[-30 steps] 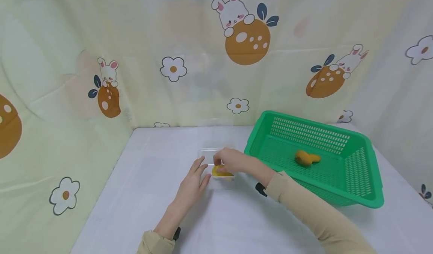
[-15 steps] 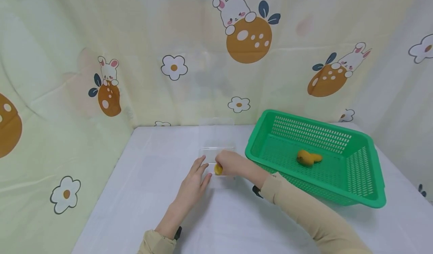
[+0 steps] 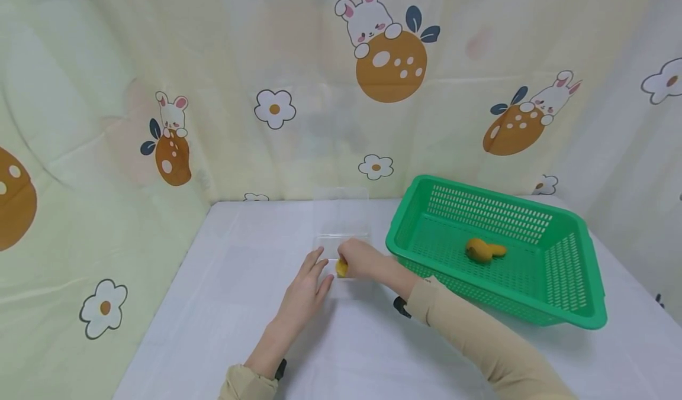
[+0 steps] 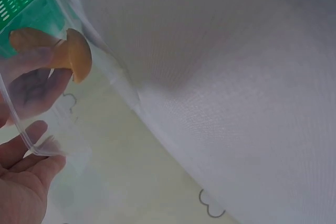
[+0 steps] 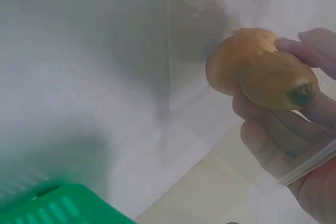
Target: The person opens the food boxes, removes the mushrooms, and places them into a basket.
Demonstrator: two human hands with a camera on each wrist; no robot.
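Note:
My right hand reaches into a clear plastic box in the middle of the table and grips a yellow-brown mushroom. In the right wrist view, thumb and fingers close around the mushroom, whose end has a dark patch. The left wrist view shows its rounded cap through the box wall. My left hand is at the box's left side with fingers fairly straight; in the left wrist view its fingertips are at a box corner. The box's clear lid stands open behind. Most of the mushroom is hidden in the head view.
A green perforated basket stands on the right of the white-covered table. Inside it lies another yellow-brown mushroom. A printed curtain hangs behind the table.
My right hand has turned and curled further over the mushroom, covering more of it within the box. The left hand stays in place.

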